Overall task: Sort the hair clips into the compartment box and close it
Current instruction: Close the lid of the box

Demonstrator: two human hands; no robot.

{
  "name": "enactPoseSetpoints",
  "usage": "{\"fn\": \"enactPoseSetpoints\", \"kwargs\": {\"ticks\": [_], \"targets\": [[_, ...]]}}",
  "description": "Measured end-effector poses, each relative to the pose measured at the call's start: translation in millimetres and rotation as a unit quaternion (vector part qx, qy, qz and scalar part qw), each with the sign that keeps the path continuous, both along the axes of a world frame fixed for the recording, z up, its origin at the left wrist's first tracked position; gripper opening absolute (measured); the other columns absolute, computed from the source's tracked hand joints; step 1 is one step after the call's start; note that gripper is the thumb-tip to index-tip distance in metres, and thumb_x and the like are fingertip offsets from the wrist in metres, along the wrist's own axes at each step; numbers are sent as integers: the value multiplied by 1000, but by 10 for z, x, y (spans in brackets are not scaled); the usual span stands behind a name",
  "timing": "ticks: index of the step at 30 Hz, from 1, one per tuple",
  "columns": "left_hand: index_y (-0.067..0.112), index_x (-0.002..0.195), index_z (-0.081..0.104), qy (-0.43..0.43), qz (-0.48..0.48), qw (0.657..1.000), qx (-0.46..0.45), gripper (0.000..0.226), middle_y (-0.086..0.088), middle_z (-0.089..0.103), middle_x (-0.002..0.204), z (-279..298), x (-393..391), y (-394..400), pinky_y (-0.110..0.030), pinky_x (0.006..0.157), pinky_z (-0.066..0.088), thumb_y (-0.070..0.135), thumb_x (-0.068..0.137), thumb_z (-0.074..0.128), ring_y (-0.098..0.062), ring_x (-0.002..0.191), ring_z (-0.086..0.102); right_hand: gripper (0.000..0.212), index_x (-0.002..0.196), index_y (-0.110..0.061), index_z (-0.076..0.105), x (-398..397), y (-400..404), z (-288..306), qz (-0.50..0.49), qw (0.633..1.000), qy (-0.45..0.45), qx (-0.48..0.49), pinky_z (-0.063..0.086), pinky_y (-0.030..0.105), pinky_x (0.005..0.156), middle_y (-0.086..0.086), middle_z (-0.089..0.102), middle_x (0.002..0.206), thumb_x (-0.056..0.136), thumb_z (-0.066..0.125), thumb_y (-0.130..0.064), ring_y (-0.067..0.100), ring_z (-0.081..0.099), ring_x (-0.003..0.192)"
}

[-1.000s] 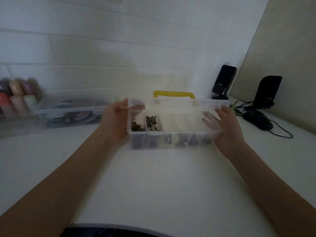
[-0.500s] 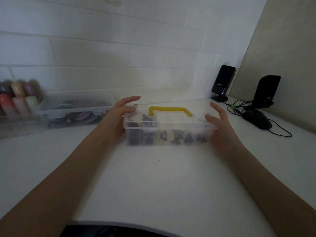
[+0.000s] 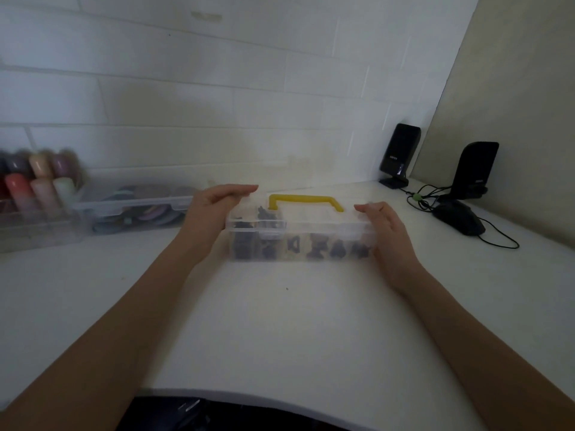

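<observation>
Head view, one lidded compartment box (image 3: 300,236), two hands, left (image 3: 209,213) and right (image 3: 386,228), fingers straight, flanking it

Home desk: speakers (image 3: 399,154), mouse (image 3: 460,218), white brick wall (image 3: 217,88).

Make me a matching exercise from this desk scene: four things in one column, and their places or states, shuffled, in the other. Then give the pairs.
Things:
1. yellow handle
2. computer mouse
3. left hand
4. hair clips

Places or states:
A. on the desk at the right, beside a black speaker
B. inside the clear box, seen through its front wall
C. on top of the shut lid
D. at the box's left end, fingers straight over the lid

Pairs: 1-C, 2-A, 3-D, 4-B
</observation>
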State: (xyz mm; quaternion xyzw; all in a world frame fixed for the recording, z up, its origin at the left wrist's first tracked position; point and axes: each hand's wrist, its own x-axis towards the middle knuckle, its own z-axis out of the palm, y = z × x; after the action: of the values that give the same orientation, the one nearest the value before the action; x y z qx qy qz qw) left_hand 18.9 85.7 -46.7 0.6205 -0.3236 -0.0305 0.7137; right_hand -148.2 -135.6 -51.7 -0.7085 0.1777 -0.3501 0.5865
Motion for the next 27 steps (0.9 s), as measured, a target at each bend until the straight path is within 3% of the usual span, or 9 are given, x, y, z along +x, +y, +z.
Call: {"fn": "enactPoseSetpoints", "kwargs": {"ticks": [3, 6, 8, 10, 14, 17, 21, 25, 27], "targets": [[40, 105, 66, -29, -72, 991, 112, 29, 10, 58, 119, 116, -54, 89, -23, 88, 46, 21, 89, 51, -4, 111, 53, 23, 95, -33, 58, -99, -63, -15, 54, 995, 47, -66, 41, 24, 54, -5, 61, 96, 78, 65, -47, 6, 54, 64], [44, 112, 56, -84, -60, 974, 201, 53, 4, 50, 128, 143, -124, 85, -36, 106, 35, 53, 60, 64, -10, 122, 46, 43, 113, -24, 51, -156, -77, -21, 65, 992, 61, -93, 48, 19, 55, -3, 59, 98, 78, 74, -22, 4, 59, 65], [53, 107, 53, -169, -23, 954, 247, 61, 7, 48, 128, 94, -162, 69, -27, 105, 32, 61, 48, 69, -6, 119, 45, 52, 115, -21, 50, -152, -57, -26, 44, 993, 53, -100, 53, 24, 60, -4, 57, 103, 71, 78, -16, 12, 60, 72], [51, 102, 58, -199, 9, 951, 234, 61, 8, 51, 123, 33, -149, 67, -19, 100, 33, 57, 44, 77, -2, 114, 48, 56, 114, -18, 50, -138, -24, -33, 26, 992, 45, -113, 53, 24, 59, -5, 57, 98, 68, 80, -14, 15, 59, 67], [37, 104, 66, -220, 45, 954, 199, 55, 4, 56, 122, -4, -163, 27, -9, 95, 33, 30, 54, 90, -2, 111, 52, 56, 114, -16, 50, -128, -14, -33, 8, 991, 49, -125, 53, 22, 57, -17, 55, 99, 67, 81, -15, 13, 58, 65], [35, 106, 66, -227, 51, 952, 197, 55, 4, 56, 123, -11, -163, 20, -16, 99, 33, 30, 56, 90, -5, 113, 52, 56, 111, -18, 50, -116, -28, -38, -2, 990, 57, -129, 55, 32, 63, -18, 56, 100, 65, 83, -19, 17, 61, 66], [31, 107, 66, -244, 59, 948, 195, 56, 2, 56, 121, -3, -180, 7, -20, 99, 35, 28, 56, 89, -9, 111, 53, 53, 106, -22, 50, -110, -30, -43, -24, 987, 66, -147, 56, 34, 65, -19, 56, 95, 64, 83, -23, 15, 62, 60], [27, 110, 67, -247, 62, 946, 201, 57, 3, 55, 120, -11, -185, 2, -24, 99, 38, 27, 58, 88, -11, 111, 54, 50, 103, -22, 47, -110, -25, -42, -47, 982, 72, -170, 52, 26, 61, -24, 52, 95, 67, 81, -26, 5, 58, 53], [26, 111, 67, -264, 74, 939, 209, 56, 4, 55, 119, -15, -192, -11, -22, 98, 36, 30, 59, 88, -8, 109, 53, 48, 107, -23, 47, -109, -22, -52, -55, 976, 77, -195, 44, 22, 58, -20, 53, 89, 71, 78, -29, 7, 54, 58]]}}
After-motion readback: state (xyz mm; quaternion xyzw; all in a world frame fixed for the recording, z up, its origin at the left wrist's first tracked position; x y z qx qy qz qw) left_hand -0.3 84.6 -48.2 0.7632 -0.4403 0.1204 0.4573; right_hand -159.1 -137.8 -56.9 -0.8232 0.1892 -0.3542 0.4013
